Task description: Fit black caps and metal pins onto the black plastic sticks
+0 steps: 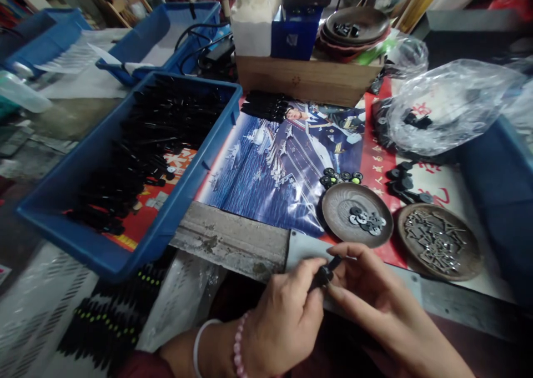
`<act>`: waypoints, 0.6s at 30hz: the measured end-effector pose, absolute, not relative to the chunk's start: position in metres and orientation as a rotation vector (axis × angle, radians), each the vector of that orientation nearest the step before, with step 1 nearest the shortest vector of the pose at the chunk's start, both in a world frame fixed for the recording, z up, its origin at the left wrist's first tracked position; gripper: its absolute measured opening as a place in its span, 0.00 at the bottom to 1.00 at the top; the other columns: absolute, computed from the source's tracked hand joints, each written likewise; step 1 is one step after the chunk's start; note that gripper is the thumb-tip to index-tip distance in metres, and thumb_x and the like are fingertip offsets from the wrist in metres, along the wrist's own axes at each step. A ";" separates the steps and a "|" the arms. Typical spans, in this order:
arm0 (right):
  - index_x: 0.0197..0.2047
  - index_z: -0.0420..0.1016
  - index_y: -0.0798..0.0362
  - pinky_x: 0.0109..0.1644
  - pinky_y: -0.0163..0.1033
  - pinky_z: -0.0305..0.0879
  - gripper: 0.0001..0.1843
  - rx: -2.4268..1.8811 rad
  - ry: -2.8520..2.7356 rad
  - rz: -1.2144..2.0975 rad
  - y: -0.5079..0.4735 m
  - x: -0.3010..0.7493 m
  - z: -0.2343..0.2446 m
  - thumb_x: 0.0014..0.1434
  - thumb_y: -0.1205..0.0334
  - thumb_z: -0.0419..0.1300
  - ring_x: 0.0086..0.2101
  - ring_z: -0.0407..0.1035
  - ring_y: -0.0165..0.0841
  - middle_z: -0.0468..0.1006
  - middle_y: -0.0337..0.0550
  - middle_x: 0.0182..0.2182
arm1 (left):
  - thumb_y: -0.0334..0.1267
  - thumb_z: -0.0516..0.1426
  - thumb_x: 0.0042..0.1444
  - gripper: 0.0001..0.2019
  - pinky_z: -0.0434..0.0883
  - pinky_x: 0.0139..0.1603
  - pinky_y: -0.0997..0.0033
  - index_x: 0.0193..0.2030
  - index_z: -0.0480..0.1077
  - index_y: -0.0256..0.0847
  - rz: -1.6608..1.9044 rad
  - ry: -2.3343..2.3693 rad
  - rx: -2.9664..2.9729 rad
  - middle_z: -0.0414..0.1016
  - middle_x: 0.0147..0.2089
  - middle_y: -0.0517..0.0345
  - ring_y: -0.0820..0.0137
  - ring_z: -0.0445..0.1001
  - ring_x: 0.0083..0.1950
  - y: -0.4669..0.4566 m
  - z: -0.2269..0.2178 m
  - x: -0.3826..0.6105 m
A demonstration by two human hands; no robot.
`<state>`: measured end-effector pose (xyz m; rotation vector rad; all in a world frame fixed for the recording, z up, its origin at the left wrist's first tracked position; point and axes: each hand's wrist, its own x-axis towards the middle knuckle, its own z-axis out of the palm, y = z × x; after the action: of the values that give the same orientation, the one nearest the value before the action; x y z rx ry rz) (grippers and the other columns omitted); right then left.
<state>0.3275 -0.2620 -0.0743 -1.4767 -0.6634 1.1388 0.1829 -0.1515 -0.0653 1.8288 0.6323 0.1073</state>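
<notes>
My left hand (291,306) pinches a small black part (323,277) between thumb and fingers, just over the table's front edge. From the other side my right hand (375,297) has its thumb and index finger closed about the same part's upper end. The part looks like a short black plastic piece with a rounded knob; its lower end is hidden in my left fingers. Right behind the hands is a brown dish (333,211) with black and silver washers. A second dish (406,228) to its right bears many metal screws (437,239).
At left stands a blue bin (166,217) full of black plastic parts (145,139). Small black wheels (341,176) and black pieces (406,181) lie behind the dishes. Farther back are a wooden box (303,78), a clear plastic bag (453,106) and stacked dishes (375,25).
</notes>
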 end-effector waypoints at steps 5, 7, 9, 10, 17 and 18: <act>0.53 0.69 0.43 0.40 0.32 0.72 0.14 -1.521 -0.692 1.220 -0.263 0.332 -0.064 0.67 0.51 0.63 0.37 0.71 0.33 0.76 0.38 0.36 | 0.27 0.51 0.62 0.21 0.76 0.53 0.60 0.61 0.68 0.43 0.112 0.577 1.751 0.83 0.48 0.51 0.59 0.82 0.49 -0.151 -0.061 0.184; 0.53 0.70 0.44 0.41 0.32 0.72 0.15 -1.525 -0.693 1.248 -0.264 0.332 -0.062 0.66 0.51 0.64 0.38 0.72 0.33 0.76 0.38 0.37 | 0.27 0.51 0.63 0.21 0.76 0.52 0.64 0.61 0.68 0.44 0.120 0.551 1.717 0.83 0.44 0.55 0.63 0.82 0.45 -0.150 -0.061 0.184; 0.52 0.71 0.44 0.41 0.32 0.73 0.17 -1.508 -0.682 1.243 -0.263 0.331 -0.061 0.64 0.51 0.66 0.37 0.73 0.33 0.77 0.38 0.36 | 0.27 0.52 0.63 0.21 0.76 0.53 0.65 0.61 0.68 0.44 0.134 0.536 1.703 0.83 0.41 0.57 0.65 0.82 0.43 -0.149 -0.060 0.184; 0.52 0.72 0.44 0.40 0.32 0.73 0.17 -1.500 -0.673 1.231 -0.263 0.331 -0.061 0.62 0.51 0.67 0.37 0.73 0.33 0.77 0.38 0.36 | 0.27 0.52 0.63 0.21 0.75 0.54 0.64 0.61 0.68 0.44 0.138 0.533 1.703 0.83 0.41 0.57 0.65 0.82 0.44 -0.149 -0.060 0.184; 0.46 0.77 0.47 0.34 0.28 0.69 0.13 -1.435 -0.615 1.166 -0.256 0.327 -0.067 0.60 0.55 0.70 0.31 0.69 0.29 0.76 0.37 0.31 | 0.27 0.52 0.62 0.20 0.76 0.52 0.60 0.60 0.66 0.44 0.163 0.577 1.742 0.82 0.52 0.52 0.59 0.81 0.50 -0.154 -0.064 0.183; 0.46 0.78 0.47 0.33 0.27 0.68 0.13 -1.401 -0.585 1.187 -0.254 0.327 -0.067 0.60 0.55 0.71 0.30 0.67 0.28 0.75 0.36 0.30 | 0.27 0.52 0.62 0.20 0.76 0.53 0.59 0.60 0.66 0.43 0.164 0.575 1.738 0.82 0.52 0.52 0.59 0.81 0.51 -0.154 -0.064 0.183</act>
<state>0.3272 -0.2545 -0.0667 -1.4010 -0.5848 1.1872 0.1831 -0.1544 -0.0641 1.7375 0.5754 0.1640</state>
